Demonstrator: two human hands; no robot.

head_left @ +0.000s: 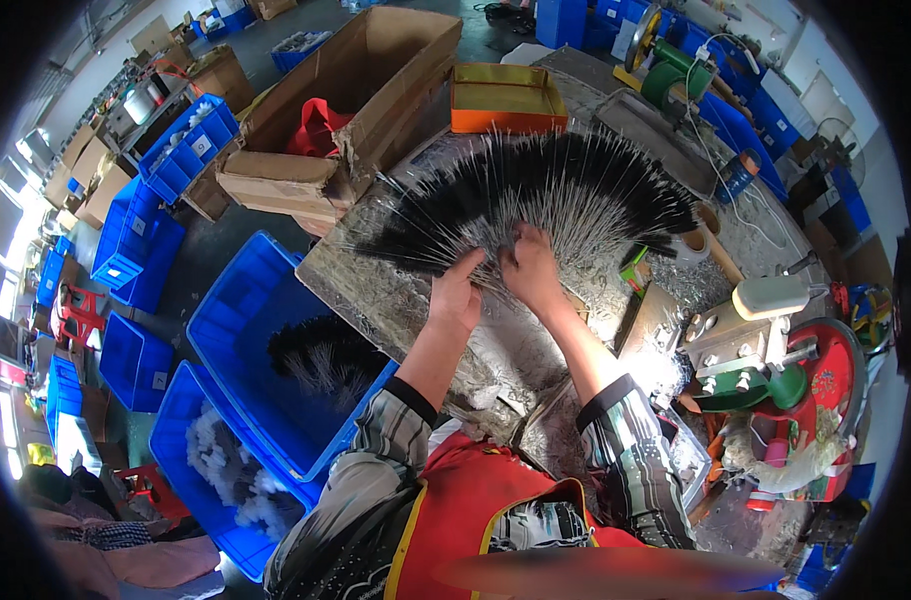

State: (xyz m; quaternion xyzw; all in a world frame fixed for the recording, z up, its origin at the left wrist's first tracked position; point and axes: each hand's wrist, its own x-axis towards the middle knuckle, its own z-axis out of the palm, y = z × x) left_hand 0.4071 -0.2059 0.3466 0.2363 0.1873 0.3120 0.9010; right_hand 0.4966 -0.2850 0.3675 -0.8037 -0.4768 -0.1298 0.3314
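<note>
A wide fan of thin wire-stemmed black brushes [446, 205] lies across the worktable, dark bristles pointing away and bare silvery stems toward me. My left hand [458, 292] is at the near left of the fan, thumb and fingers closed on some of the stems. Just to its right, my right hand [531, 268] has its fingers curled in and pinches stems near the middle of the pile. The fingertips of both hands are partly lost among the wires, so how many brushes each one grips cannot be made out.
A metal machine [741, 345] with a red wheel stands at the table's right. An orange tray [508, 100] and a cardboard box [396, 60] are at the far side. Left of the table, one blue bin [226, 325] holds more black brushes; another [176, 420] holds white tufts.
</note>
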